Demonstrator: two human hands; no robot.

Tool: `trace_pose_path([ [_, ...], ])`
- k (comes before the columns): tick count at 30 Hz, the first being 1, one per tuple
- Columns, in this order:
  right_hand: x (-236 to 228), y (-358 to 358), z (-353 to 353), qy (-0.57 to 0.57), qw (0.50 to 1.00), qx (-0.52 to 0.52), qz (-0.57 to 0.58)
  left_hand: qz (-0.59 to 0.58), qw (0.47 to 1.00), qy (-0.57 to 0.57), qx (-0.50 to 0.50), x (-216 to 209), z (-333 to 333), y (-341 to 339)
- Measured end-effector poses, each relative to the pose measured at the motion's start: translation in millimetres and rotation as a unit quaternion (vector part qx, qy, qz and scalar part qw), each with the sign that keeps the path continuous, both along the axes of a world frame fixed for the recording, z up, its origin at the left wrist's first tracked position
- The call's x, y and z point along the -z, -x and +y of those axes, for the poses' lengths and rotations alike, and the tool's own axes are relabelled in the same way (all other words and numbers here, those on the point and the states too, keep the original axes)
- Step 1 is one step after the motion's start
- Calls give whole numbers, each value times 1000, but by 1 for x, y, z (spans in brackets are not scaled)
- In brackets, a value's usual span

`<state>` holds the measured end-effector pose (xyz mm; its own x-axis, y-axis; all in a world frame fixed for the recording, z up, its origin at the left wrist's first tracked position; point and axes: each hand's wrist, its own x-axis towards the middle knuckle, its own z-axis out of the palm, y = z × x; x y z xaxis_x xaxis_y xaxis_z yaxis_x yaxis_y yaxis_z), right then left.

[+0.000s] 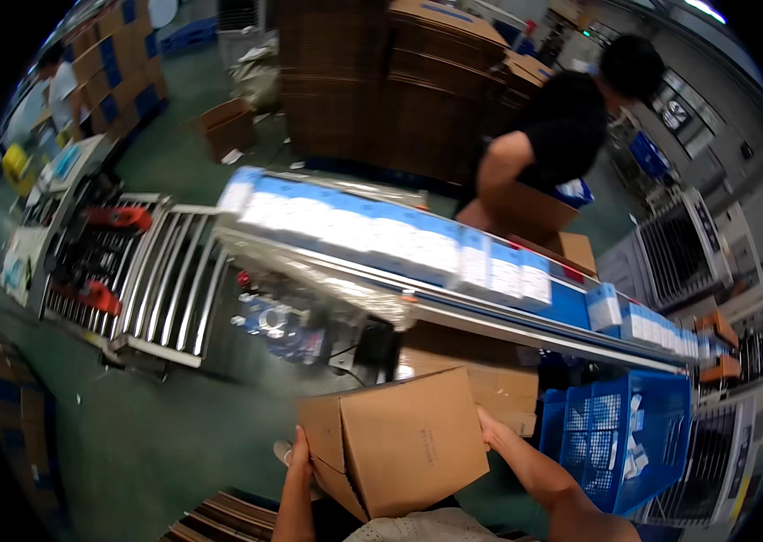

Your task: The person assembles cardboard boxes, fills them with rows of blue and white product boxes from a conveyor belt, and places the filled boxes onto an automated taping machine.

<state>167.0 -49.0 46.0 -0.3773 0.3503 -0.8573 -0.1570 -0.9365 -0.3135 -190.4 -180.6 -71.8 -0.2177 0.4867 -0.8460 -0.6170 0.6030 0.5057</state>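
Observation:
A brown cardboard box (pixel 413 438) is held up in front of my body, tilted, with one vertical edge turned toward me. My left hand (pixel 299 452) grips its left side, and my right hand (pixel 487 427) presses against its right side; some fingers of both are hidden by the box. Just beyond the box runs a conveyor belt (pixel 569 305). On it stands a long row of small white and blue cartons (pixel 359 221), with one carton (pixel 603 307) standing apart from those around it.
A blue plastic crate (pixel 612 443) holding a few cartons stands at my right. Flat cardboard (pixel 467 370) lies under the belt. A roller table (pixel 174 280) and taping machine (pixel 97 253) are at left. Across the belt, a person in black (pixel 553 126) is beside an open box (pixel 535 217).

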Motion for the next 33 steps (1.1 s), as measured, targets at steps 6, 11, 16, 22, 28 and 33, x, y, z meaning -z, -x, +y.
trace_pose_path([
  [6,43,199,-34,29,986,-63,149,91,994,7,-62,-65,-55,208],
  [11,62,385,-55,32,996,-44,77,462,874,148,31,-98,-77,404],
  [16,131,483,-47,-21,990,98,100,615,739,232,148,-201,62,447],
  [22,95,591,53,-238,942,-4,237,651,706,187,207,-233,212,522],
  [28,88,686,179,-39,991,-103,79,783,580,50,216,-164,285,545],
  [33,32,703,212,-265,957,-119,28,712,631,46,304,-146,263,493],
])
